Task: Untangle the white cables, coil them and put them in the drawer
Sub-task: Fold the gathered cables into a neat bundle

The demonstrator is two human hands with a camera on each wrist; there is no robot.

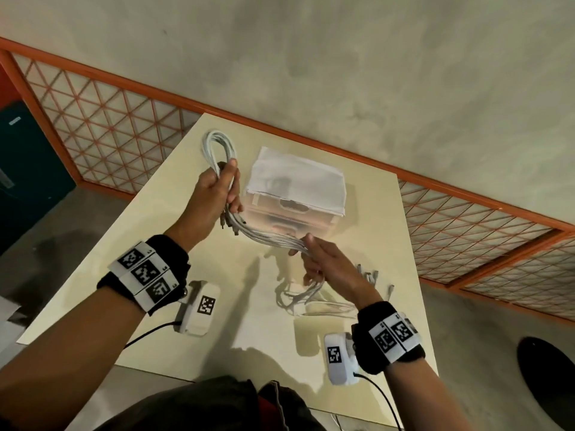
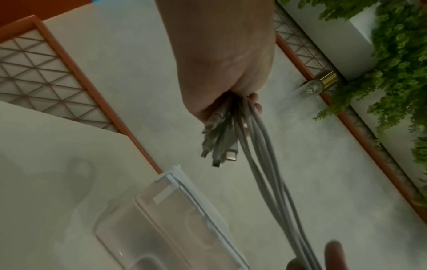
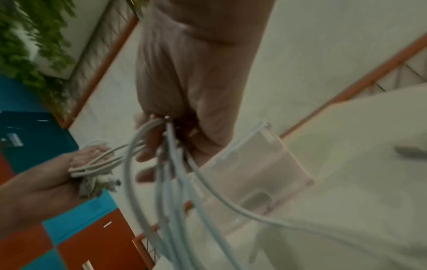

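Note:
A bundle of white cables [image 1: 267,235] stretches in the air between both hands above the cream table [image 1: 155,244]. My left hand [image 1: 217,194] grips a looped coil [image 1: 217,147] that sticks up past the fist; several plug ends [image 2: 219,151] hang below it. My right hand [image 1: 314,259] pinches the same strands [image 3: 171,164] lower down, and the loose tails [image 1: 311,301] trail onto the table beneath it. A small translucent plastic drawer unit [image 1: 295,194] stands behind the hands with its drawers shut, also seen in the left wrist view [image 2: 166,219].
Orange-framed lattice panels [image 1: 102,119] run behind the table's far edge. A dark teal cabinet [image 1: 25,169] stands at the left. A dark round object [image 1: 547,377] lies on the floor at right. Green foliage [image 2: 397,64] hangs on the wall.

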